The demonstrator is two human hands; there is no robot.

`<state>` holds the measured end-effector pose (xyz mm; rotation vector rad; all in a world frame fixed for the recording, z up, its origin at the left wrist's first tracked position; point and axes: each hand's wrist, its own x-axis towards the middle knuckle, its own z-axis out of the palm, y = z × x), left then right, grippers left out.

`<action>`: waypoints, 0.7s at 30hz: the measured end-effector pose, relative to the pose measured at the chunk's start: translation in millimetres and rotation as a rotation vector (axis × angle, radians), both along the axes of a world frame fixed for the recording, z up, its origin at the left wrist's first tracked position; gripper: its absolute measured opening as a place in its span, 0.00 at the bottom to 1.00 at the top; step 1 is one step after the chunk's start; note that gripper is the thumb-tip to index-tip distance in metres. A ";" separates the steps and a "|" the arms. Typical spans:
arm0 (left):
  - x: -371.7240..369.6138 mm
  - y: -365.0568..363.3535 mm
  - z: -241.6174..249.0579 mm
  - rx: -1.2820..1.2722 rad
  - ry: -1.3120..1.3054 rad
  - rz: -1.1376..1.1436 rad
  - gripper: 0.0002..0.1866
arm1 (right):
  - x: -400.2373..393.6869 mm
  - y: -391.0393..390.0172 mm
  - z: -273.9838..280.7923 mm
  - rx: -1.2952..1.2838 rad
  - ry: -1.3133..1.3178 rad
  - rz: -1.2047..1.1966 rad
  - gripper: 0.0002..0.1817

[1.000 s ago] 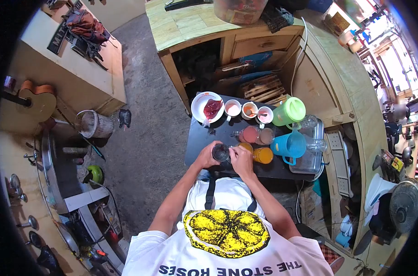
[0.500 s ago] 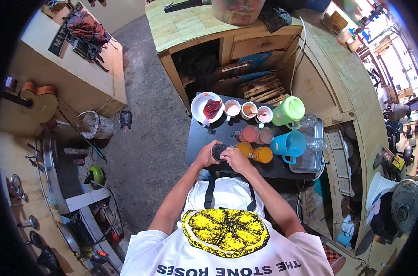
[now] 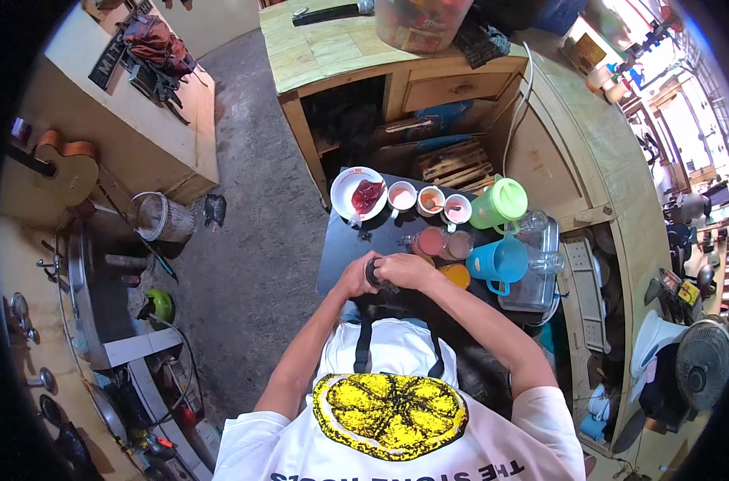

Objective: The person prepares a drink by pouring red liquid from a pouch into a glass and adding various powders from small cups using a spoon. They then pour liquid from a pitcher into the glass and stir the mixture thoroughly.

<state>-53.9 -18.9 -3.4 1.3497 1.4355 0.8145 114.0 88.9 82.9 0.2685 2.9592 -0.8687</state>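
Observation:
Near the front edge of the black table (image 3: 332, 256), my left hand (image 3: 356, 276) is wrapped round a dark round container (image 3: 373, 272). My right hand (image 3: 404, 271) is closed at the container's right side; what its fingers pinch is hidden. Beyond them stand glass mugs with a pink drink (image 3: 431, 240) and a brownish-pink drink (image 3: 459, 244). An orange drink (image 3: 456, 276) is right of my right hand, whose wrist partly covers another one. A white bowl (image 3: 345, 192) holds a red bag (image 3: 367, 197), beside three white cups (image 3: 401, 196).
A blue pitcher (image 3: 504, 259) and a green lidded pitcher (image 3: 500, 204) stand at the right, by a clear tray (image 3: 521, 294) with glass mugs (image 3: 545, 261). A wooden counter (image 3: 324, 56) rises behind the table. A fan (image 3: 705, 361) is far right.
My right hand has turned and moved over the container's right side, its forearm now covering part of the orange drinks. The container looks more tilted. The whole view has shifted slightly.

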 end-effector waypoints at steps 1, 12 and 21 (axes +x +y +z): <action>0.6 -0.2 3.4 -0.003 -0.001 -0.002 0.41 | 0.5 -2.6 -3.7 0.010 -0.030 -0.025 0.06; 2.3 -1.9 12.3 -0.029 0.053 0.009 0.42 | 3.2 -40.1 -9.7 -0.282 0.084 -0.532 0.08; 0.8 -2.4 4.3 0.020 0.006 0.003 0.43 | 9.1 -36.0 6.7 -0.147 0.259 -0.687 0.10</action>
